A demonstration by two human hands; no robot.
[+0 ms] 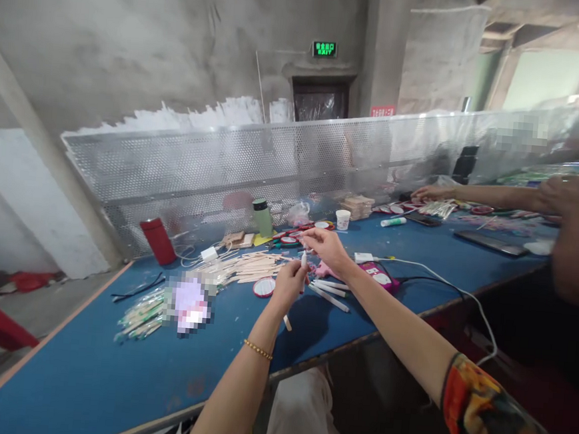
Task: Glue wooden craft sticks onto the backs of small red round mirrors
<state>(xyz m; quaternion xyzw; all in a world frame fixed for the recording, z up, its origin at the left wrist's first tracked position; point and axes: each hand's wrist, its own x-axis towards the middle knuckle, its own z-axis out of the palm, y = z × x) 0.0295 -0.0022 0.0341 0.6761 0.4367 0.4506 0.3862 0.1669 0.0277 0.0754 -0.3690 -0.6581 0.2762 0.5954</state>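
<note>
Fingers of the left hand (288, 285) are closed around a slim white tube (304, 261), which is held roughly upright above the near side of the blue table (131, 378), its narrow tip left clear at the top. Just above that tip, the fingers of the right hand (328, 248) are drawn narrow; whether anything small is pinched between them cannot be told. Below the left hand the end of a wooden stick (288, 323) is seen, but whether it is gripped or simply lying there cannot be made out.

By its look, the tube may be judged light, smooth and fairly stiff, easily rolled or let slip if pinched too loosely. It is best grasped around the middle of its barrel, with the tip kept free and no sideways force put on it, since the thin end could be bent.

Just beside the hands, more white tubes (330, 299) are laid loosely on the table. To the left, flat pale sticks (258, 268) are heaped, with a round red-rimmed piece (264, 287) set near them. Beyond the right forearm, a pink pouch (381, 276) is partly covered from view.
</note>
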